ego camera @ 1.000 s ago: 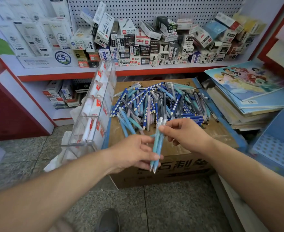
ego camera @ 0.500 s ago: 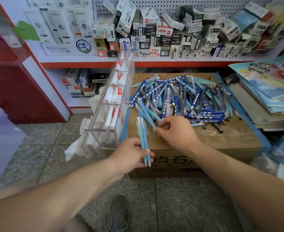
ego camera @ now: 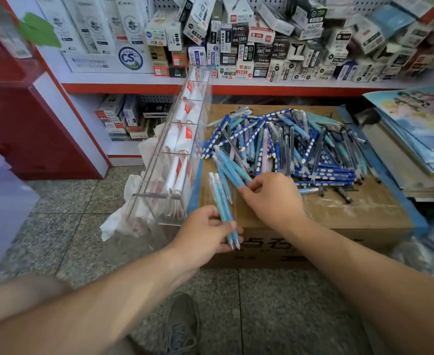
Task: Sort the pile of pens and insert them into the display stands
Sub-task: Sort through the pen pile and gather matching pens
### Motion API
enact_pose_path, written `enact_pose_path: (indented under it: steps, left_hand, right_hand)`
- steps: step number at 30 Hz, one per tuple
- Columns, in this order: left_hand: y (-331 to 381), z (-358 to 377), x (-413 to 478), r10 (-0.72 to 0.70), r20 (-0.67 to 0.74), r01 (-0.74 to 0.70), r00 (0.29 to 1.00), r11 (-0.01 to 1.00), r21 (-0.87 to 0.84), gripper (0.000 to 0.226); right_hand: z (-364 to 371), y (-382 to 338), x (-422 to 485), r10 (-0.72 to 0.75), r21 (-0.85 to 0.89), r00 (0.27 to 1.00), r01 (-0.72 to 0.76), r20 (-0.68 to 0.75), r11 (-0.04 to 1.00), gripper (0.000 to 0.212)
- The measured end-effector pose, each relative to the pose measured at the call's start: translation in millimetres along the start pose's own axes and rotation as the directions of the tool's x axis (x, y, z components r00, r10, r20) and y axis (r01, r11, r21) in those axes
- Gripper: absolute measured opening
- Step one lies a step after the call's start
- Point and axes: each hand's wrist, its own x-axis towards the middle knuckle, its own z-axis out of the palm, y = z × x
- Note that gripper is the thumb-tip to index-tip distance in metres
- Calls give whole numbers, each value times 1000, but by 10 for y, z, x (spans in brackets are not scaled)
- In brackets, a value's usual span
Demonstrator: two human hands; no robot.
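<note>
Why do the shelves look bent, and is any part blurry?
Head view: the wide-angle lens bows the red shelf edge; the margins smear, blurring the far-right boxes and lilac bin; the pen pile, left hand and right hand are sharp under soft, even light.

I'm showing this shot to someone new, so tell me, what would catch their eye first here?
First the pile of blue pens sprawled on the cardboard box at centre. Next the hands in front of it: the left hand holds light-blue pens, while the right hand pinches a pen at the pile's near edge. Left of the box stands a clear stand, with a shelf of small boxes behind.
</note>
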Motion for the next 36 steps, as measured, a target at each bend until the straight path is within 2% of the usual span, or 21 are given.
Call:
enact_pose_path:
  steps: [4, 6, 11, 17, 23, 26, 28, 30, 32, 36]
  left_hand:
    - [79, 34, 48, 33, -12, -34, 999, 996, -82, 19]
    - [116, 59, 73, 58, -30, -61, 998, 992, -109, 20]
    - [164, 127, 120, 123, -47, -128, 991, 984, -122, 19]
    - [163, 128, 116, 93, 29, -90, 995, 991, -98, 22]
    - [169, 104, 137, 37, -46, -43, 998, 992, -122, 15]
    - [176, 113, 141, 24, -67, -31, 997, 993, -118, 17]
    - [180, 107, 144, 20, -69, -27, 997, 995, -96, 20]
    - [183, 99, 143, 21, -65, -27, 998, 995, -95, 22]
    - [183, 98, 145, 25, -54, -29, 998, 996, -83, 22]
    - [204, 103, 146, 36, -22, -37, 999, 997, -61, 23]
  right_hand:
    - [-185, 69, -100, 48, 354, 998, -55, 28, 934, 27]
    - [-270, 112, -196, 35, 431, 997, -61, 67, 900, 27]
    - [-258, 237, -417, -8, 450, 975, -95, 221, 888, 24]
    - [-211, 272, -463, -91, 410, 973, -4, 213, 912, 24]
    - [-97, 206, -438, -161, 319, 959, 81, 234, 944, 21]
    - [-165, 179, -386, -184, 363, 933, 63, 310, 930, 22]
    - [-302, 222, -273, -143, 393, 940, 11, 309, 920, 17]
    - [-454, 332, -134, -95, 256, 964, 29, 248, 966, 9]
    - [-584, 471, -42, -75, 36, 961, 68, 265, 997, 4]
    - [-633, 638, 0, -82, -165, 932, 148, 353, 975, 19]
